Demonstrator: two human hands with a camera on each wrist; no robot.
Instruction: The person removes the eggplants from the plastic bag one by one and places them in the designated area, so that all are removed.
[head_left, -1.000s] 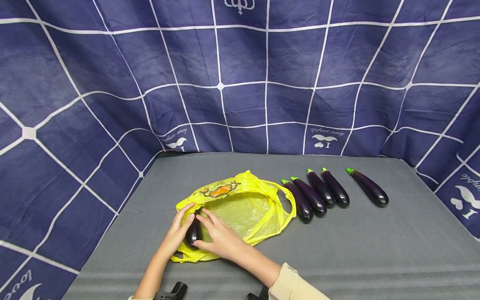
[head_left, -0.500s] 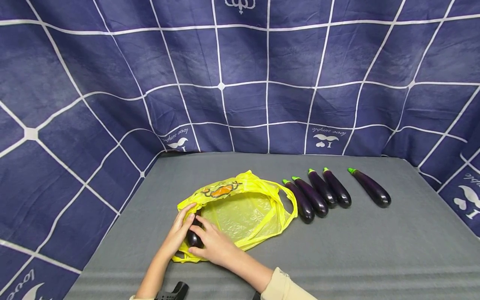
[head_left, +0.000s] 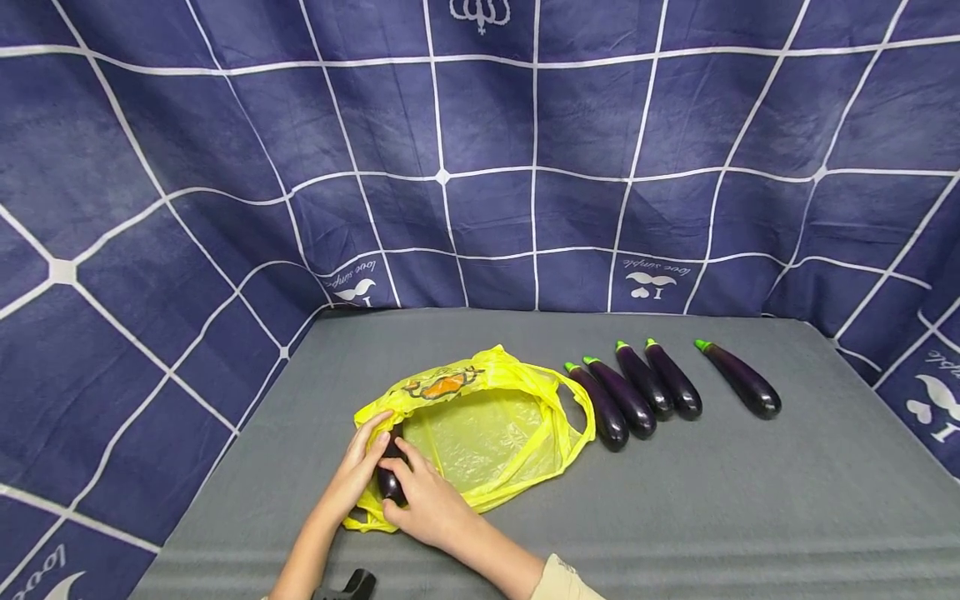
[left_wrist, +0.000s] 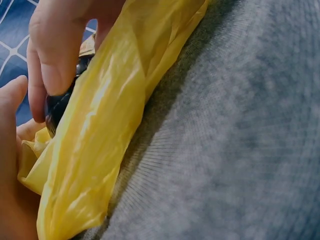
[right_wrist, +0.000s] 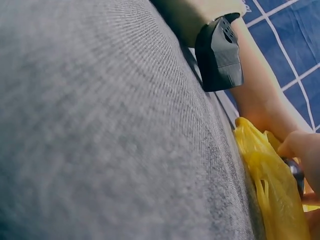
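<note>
A yellow plastic bag [head_left: 480, 437] with an orange print lies on its side, its mouth facing me. Just inside its left end is a dark purple eggplant [head_left: 391, 486], partly covered by the bag and both hands. My right hand [head_left: 429, 502] grips this eggplant, fingers over its top and thumb near its lower end. At the bag's left rim, my left hand [head_left: 351, 477] holds the yellow film between thumb and fingers, beside the eggplant. In the left wrist view, the eggplant [left_wrist: 57, 107] shows dark behind the bag's yellow edge [left_wrist: 100, 120].
Several eggplants [head_left: 630, 398] lie close together right of the bag, and another eggplant [head_left: 738, 379] lies farther right. Grey cloth [head_left: 675, 500] covers the table. A blue checked curtain [head_left: 487, 208] stands behind and at the sides. Black wrist gear [head_left: 352, 586] shows at the bottom.
My right hand has closed in on the eggplant and shifted slightly left and down. The left hand has stayed at the bag's rim. The other eggplants have not moved.
</note>
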